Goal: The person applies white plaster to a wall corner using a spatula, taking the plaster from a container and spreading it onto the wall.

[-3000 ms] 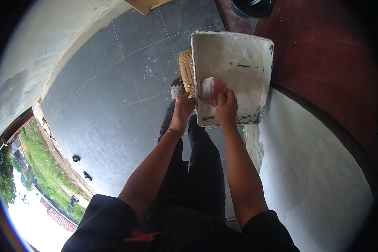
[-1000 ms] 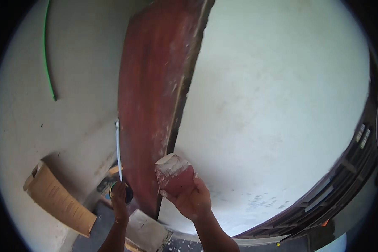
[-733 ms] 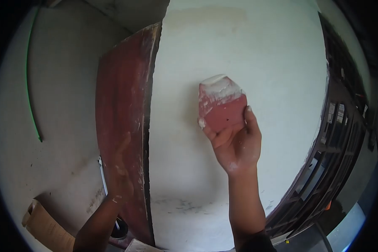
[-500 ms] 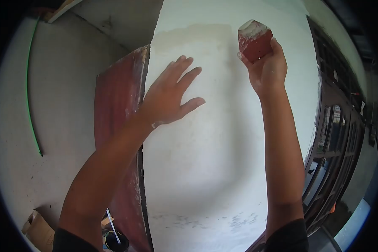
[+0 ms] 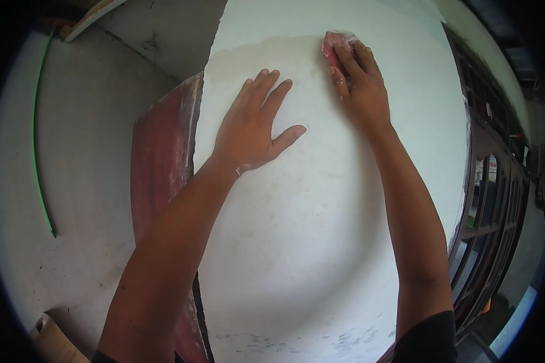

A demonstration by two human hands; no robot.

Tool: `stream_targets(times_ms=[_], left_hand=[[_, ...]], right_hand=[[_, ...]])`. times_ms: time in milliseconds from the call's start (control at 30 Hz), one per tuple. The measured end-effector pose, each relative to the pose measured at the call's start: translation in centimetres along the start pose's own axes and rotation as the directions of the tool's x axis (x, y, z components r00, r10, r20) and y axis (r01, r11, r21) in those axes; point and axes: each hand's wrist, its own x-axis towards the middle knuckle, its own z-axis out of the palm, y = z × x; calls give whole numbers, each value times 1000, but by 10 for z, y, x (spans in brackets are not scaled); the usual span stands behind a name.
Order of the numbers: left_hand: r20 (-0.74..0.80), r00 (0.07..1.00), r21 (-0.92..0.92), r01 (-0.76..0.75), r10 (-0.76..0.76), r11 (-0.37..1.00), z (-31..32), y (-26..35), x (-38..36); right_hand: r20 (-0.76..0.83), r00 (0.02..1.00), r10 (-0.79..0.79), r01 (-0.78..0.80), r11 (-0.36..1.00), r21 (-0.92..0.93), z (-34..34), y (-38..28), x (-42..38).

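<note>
A white wall surface (image 5: 297,212) fills the middle of the view, with a beige, damp-looking patch (image 5: 254,55) near its top left. My left hand (image 5: 251,124) is spread against the wall below that patch, holding nothing. At the upper right, my right hand (image 5: 360,88) grips a red sanding block or sheet (image 5: 338,47) with whitish smears and holds it flat to the wall. Its fingers cover the block's right side, so the underside is hidden.
A dark red board (image 5: 157,163) stands along the wall's left edge. Further left, a green strip (image 5: 35,133) hangs on a grey wall. Dark window frames (image 5: 496,181) line the right side. A cardboard piece (image 5: 57,342) lies at the bottom left.
My right hand has turned over and moved left, bringing the red block from a raised, palm-up hold to the wall. My left hand has shifted slightly right and up.
</note>
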Motion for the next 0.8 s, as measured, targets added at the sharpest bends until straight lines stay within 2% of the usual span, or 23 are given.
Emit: stream_targets(times_ms=[67, 133, 267, 333, 433, 533, 667, 800], left_hand=[[7, 1000, 1, 4, -4, 1000, 0, 1, 0], [4, 1000, 1, -4, 4, 1000, 0, 0, 0], [8, 1000, 9, -10, 10, 1000, 0, 1, 0], [8, 1000, 9, -14, 14, 1000, -1, 1, 0], [9, 1000, 10, -16, 16, 1000, -1, 0, 0], [6, 1000, 13, -16, 16, 1000, -1, 0, 0], [-6, 1000, 17, -11, 11, 1000, 1, 0, 0], [-7, 1000, 20, -9, 9, 1000, 1, 0, 0]], right_hand=[[-21, 998, -53, 53, 998, -22, 2, 0, 2], [-17, 999, -27, 26, 997, -79, 4, 0, 1], [14, 999, 35, -34, 998, -62, 2, -4, 1], [122, 988, 96, -85, 992, -88, -1, -7, 2], [133, 988, 78, -61, 990, -126, 1, -3, -1], [72, 997, 6, 3, 992, -124, -1, -1, -11], [76, 997, 22, -14, 995, -97, -14, -5, -28], [13, 1000, -26, 27, 996, -89, -8, -4, -17]])
